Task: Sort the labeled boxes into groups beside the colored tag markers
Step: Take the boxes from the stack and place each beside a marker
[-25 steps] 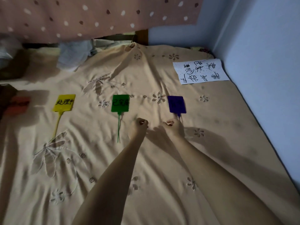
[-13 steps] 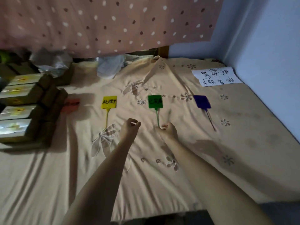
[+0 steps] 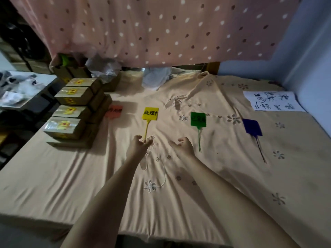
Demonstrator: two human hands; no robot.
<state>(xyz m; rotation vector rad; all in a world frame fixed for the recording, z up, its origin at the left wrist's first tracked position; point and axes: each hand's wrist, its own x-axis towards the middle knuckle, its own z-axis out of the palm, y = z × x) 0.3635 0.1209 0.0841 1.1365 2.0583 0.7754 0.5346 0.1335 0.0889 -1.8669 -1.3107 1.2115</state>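
- Head view shows my left hand [image 3: 139,146] stretched over the bed sheet [image 3: 53,176], fingers loosely spread and holding nothing, its tips just at the lower end of the yellow tag [image 3: 150,114] stem.
- I see my right hand [image 3: 182,145] beside it, fingers curled in; whether it pinches anything I cannot tell.
- I count four tags lying in a row on the sheet: a red tag [image 3: 114,111] next to the boxes, then the yellow one, a green tag [image 3: 198,119] and a blue tag [image 3: 252,127].
- Stacked boxes [image 3: 71,111] with yellow labels sit together at the left edge of the bed, well apart from the green and blue tags.
- I note a handwritten paper sheet [image 3: 272,101] lying at the far right by the wall [image 3: 313,51].
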